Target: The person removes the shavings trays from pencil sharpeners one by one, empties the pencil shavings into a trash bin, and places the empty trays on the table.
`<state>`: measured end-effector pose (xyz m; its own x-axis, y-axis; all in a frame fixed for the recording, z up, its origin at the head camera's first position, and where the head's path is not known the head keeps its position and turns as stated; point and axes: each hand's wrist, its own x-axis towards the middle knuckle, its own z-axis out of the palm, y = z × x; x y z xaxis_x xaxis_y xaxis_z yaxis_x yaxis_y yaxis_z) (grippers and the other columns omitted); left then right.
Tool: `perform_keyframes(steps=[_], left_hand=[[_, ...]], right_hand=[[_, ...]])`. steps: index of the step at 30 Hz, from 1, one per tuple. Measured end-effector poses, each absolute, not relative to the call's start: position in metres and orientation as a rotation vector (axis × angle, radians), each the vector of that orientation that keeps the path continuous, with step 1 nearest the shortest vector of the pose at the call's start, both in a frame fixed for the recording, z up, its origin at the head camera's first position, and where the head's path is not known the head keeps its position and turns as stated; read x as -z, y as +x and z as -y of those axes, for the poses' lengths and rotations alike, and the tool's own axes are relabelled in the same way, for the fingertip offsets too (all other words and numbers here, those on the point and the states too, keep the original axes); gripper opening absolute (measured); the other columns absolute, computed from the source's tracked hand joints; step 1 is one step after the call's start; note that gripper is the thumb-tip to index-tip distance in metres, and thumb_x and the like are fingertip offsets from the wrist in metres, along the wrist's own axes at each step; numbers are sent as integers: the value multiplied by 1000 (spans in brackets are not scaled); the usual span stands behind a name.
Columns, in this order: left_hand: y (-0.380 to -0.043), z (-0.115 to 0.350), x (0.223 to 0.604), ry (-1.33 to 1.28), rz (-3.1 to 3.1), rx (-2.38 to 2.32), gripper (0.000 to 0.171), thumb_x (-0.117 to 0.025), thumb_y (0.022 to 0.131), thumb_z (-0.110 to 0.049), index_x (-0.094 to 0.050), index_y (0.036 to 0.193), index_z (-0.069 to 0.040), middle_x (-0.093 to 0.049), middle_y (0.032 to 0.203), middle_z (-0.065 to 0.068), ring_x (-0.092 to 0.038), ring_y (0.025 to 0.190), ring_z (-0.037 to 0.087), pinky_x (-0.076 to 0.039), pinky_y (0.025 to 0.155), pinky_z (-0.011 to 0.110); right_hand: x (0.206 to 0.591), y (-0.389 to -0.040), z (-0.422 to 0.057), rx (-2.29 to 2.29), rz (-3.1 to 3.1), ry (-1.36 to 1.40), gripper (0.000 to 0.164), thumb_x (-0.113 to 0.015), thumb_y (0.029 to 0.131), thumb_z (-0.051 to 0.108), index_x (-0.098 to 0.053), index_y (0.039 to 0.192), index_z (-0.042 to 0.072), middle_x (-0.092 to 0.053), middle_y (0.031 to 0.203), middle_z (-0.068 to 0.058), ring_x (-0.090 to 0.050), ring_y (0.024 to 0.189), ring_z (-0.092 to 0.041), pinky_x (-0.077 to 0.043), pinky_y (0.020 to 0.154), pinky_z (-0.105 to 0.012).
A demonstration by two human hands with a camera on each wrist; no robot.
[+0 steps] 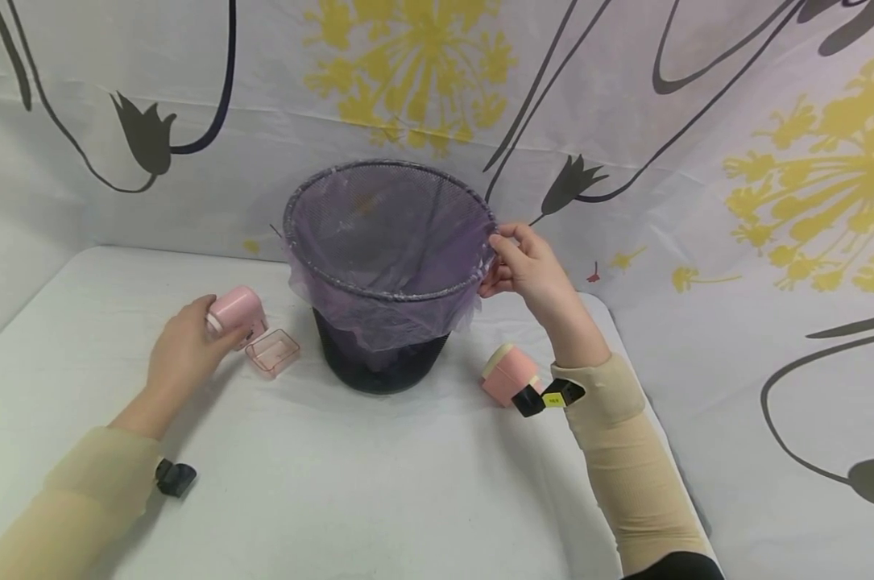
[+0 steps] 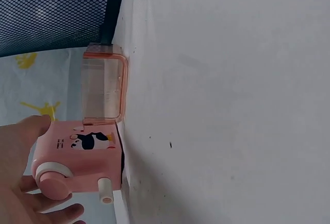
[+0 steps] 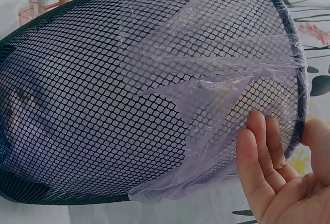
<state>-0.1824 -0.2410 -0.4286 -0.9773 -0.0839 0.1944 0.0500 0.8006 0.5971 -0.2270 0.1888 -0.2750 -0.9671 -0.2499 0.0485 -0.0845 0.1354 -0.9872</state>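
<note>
On the left, my left hand (image 1: 179, 350) holds a pink pencil sharpener (image 1: 237, 312) low at the table, thumb on one side and fingers on the other. A panda picture and a white crank handle show on it in the left wrist view. Right beside it lies a clear pink-edged shavings drawer (image 2: 105, 87). My right hand (image 1: 534, 270) grips the rim of a black mesh wastebasket (image 3: 103, 105). Its thumb is at the rim and the other fingers lie along the outside, against the basket's purple bin liner (image 3: 201, 110). The liner's edge is folded over the rim.
A pink block-shaped object with cream edges (image 1: 509, 372) sits on the table (image 1: 364, 483) under my right wrist, partly covered by the wrist camera. Behind the wastebasket hangs a white cloth (image 1: 263, 72) printed with yellow and grey flowers.
</note>
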Motion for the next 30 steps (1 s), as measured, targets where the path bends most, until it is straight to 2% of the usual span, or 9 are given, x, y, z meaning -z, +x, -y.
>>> perform_keyframes(steps=[16, 30], left_hand=[[-188, 245, 436, 78, 2816, 931, 74, -61, 93, -38, -33, 138, 12, -47, 122, 40, -49, 105, 55, -41, 81, 65], [-189, 248, 437, 61, 2816, 983, 67, -60, 95, -33, -35, 136, 13, -51, 116, 39, -54, 97, 50, -44, 76, 61]], right_hand=[[274, -227, -189, 1965, -2259, -317, 27, -45, 103, 23, -42, 121, 3, -59, 75, -15, -61, 56, -23, -56, 61, -36], [273, -226, -188, 1969, -2259, -301, 26, -45, 103, 22, -42, 120, 3, -58, 76, -15, -61, 56, -23, -56, 60, -36]])
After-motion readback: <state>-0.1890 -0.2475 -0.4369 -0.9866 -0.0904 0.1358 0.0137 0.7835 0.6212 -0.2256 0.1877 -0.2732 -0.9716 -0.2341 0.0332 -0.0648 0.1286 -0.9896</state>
